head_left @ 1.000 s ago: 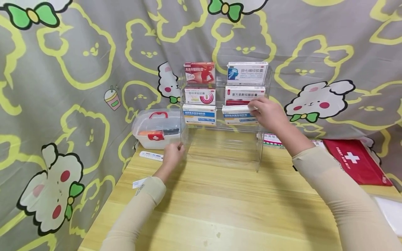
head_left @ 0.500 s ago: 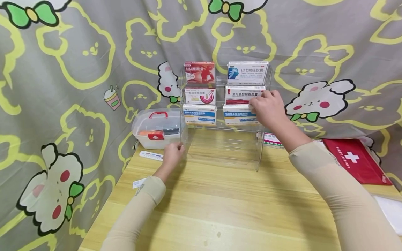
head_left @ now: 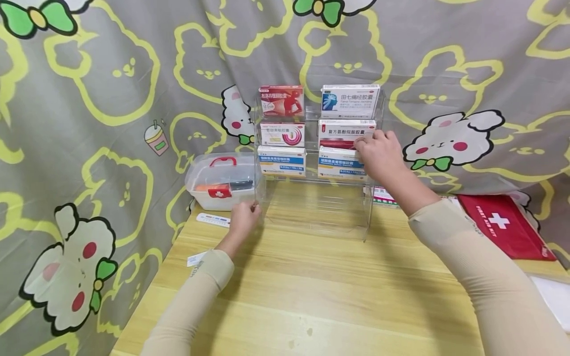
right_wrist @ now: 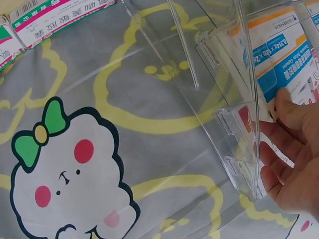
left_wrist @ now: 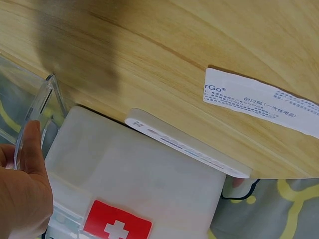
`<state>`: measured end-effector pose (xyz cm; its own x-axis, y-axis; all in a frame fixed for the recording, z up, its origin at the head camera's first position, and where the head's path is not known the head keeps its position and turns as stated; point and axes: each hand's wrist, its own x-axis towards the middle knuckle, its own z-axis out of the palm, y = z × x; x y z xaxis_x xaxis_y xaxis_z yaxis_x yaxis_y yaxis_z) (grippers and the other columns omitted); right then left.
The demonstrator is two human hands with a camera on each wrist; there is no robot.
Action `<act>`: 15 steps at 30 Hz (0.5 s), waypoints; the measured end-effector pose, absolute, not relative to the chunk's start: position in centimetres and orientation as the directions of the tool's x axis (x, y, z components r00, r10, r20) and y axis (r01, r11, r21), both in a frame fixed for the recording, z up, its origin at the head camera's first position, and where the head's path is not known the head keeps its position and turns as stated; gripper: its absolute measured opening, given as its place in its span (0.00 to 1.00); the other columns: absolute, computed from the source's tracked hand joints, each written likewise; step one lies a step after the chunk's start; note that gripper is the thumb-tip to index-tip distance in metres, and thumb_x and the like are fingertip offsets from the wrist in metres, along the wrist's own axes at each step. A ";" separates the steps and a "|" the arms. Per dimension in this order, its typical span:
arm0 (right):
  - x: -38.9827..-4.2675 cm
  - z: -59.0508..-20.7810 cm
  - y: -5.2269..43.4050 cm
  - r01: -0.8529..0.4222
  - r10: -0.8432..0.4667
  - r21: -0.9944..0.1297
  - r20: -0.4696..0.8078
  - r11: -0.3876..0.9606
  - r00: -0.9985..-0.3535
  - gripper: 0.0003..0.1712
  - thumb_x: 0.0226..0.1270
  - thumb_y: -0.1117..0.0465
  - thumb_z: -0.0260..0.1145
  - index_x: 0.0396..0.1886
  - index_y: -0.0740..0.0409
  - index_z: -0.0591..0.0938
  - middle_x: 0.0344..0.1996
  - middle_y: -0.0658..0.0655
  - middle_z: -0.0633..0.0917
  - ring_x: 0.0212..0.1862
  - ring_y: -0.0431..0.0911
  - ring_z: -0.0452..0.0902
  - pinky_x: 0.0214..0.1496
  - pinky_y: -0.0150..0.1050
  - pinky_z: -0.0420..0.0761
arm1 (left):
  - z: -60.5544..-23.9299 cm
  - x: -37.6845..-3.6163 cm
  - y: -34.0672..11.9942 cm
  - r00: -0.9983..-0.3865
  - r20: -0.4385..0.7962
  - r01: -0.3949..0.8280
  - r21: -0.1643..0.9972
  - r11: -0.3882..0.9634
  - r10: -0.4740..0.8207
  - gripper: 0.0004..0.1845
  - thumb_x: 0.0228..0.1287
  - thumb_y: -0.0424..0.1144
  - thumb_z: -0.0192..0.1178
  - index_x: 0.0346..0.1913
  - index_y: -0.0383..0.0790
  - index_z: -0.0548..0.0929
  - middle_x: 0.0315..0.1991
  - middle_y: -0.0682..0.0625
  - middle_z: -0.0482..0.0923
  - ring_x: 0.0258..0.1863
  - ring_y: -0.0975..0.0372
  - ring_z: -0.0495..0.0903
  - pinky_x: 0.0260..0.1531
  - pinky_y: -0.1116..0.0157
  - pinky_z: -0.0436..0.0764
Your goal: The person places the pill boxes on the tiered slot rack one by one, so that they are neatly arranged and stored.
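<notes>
A clear acrylic display rack [head_left: 311,228] stands on the table, bearing medicine boxes in three tiers. My left hand [head_left: 244,220] pinches the edge of its left side panel; in the left wrist view, thumb and fingers [left_wrist: 34,149] lie on either face of the panel. On the bottom tier, my right hand [head_left: 380,155] pinches the upper right corner of a blue and white medicine box [head_left: 336,165]. The right wrist view shows the thumb at that box [right_wrist: 276,62], with the other fingers beside the rack's side panel. A matching box [head_left: 281,162] sits to its left.
Above are a red box [head_left: 281,101], a pink-ringed box [head_left: 282,134] and two more on the right. A first-aid case [head_left: 222,180], thermometer pack [head_left: 213,219] and bandage wrapper [left_wrist: 259,102] lie left. A red first-aid pouch [head_left: 505,227] lies right. A patterned curtain [head_left: 133,74] hangs behind.
The right hand has moved slightly up and back at the lower right box, which has shifted a little right and sits straighter. The left hand has stayed on the rack's edge.
</notes>
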<state>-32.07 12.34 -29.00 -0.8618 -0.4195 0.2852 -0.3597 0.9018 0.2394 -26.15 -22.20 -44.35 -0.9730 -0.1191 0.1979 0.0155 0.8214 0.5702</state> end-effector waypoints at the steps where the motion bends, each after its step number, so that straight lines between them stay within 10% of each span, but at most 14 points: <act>1: -32.1 -29.0 12.4 -0.360 -0.421 0.244 0.288 0.901 -0.860 0.20 0.60 0.61 0.66 0.53 0.57 0.79 0.49 0.61 0.81 0.47 0.58 0.68 0.45 0.51 0.68 | -44.4 -26.2 -22.2 -0.972 0.201 0.015 0.571 0.821 -0.122 0.09 0.61 0.34 0.54 0.32 0.36 0.85 0.26 0.45 0.82 0.23 0.59 0.74 0.28 0.63 0.77; 8: -31.7 -29.2 12.8 -0.391 -0.446 0.215 0.394 0.895 -0.804 0.14 0.62 0.66 0.60 0.47 0.58 0.83 0.44 0.60 0.82 0.44 0.57 0.68 0.43 0.50 0.68 | -44.5 -26.3 -21.9 -0.974 0.195 0.016 0.575 0.818 -0.118 0.09 0.61 0.34 0.54 0.31 0.36 0.84 0.26 0.46 0.82 0.24 0.59 0.74 0.29 0.63 0.77; 15: -30.8 -28.4 14.1 -0.494 -0.302 0.016 0.808 0.869 -0.506 0.15 0.64 0.60 0.54 0.39 0.59 0.85 0.32 0.62 0.85 0.41 0.59 0.72 0.42 0.54 0.68 | -44.4 -26.1 -22.4 -0.978 0.175 0.015 0.601 0.799 -0.114 0.08 0.62 0.33 0.54 0.29 0.36 0.82 0.24 0.46 0.79 0.24 0.58 0.72 0.28 0.64 0.75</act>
<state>-30.79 14.06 -28.37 -0.5060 -0.3021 0.8079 -0.4942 0.8692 0.0155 -26.13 -22.38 -44.40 -0.9779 -0.1138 0.1751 0.0146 0.7990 0.6011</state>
